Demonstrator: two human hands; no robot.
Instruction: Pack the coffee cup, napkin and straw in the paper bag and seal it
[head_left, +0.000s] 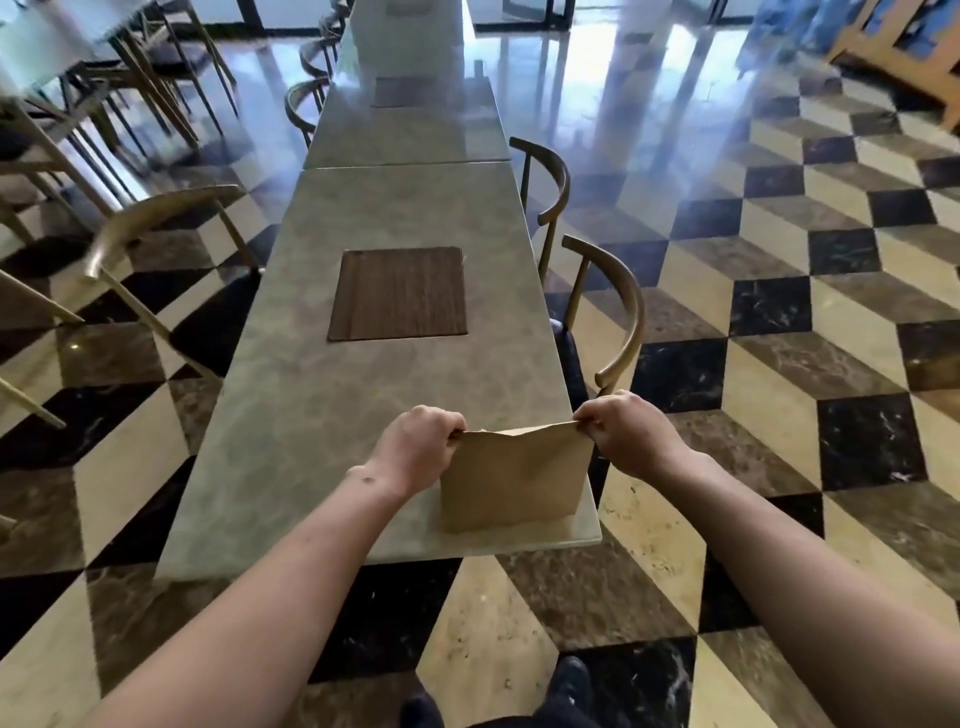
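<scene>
Single head-worn wide-angle view, standing at the near end of the table (291, 415), looking forward and down along its length, close above that end.

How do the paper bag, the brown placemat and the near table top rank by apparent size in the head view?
1. Table top
2. Placemat and paper bag look alike in area; the bag is nearer the camera, so I leave them unranked.

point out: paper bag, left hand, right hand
paper bag (511, 480): head view, middle of its front face
left hand (421, 447): head view, back of the hand
right hand (631, 434): head view, back of the hand
</scene>
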